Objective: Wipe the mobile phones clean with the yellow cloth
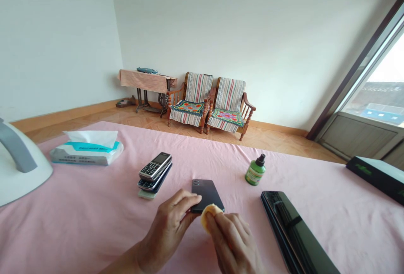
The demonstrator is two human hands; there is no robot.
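Your left hand (170,223) grips one dark phone (207,194) by its near-left edge, your right hand (232,236) pinches one yellow pad (211,216) against it, and one green bottle (255,171) stands beyond the right hand.

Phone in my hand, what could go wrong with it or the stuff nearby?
The phone might slip: the left hand grips it only near one corner, while the right hand holds the yellow pad at its near end. The uneven stack of phones could slide if bumped.
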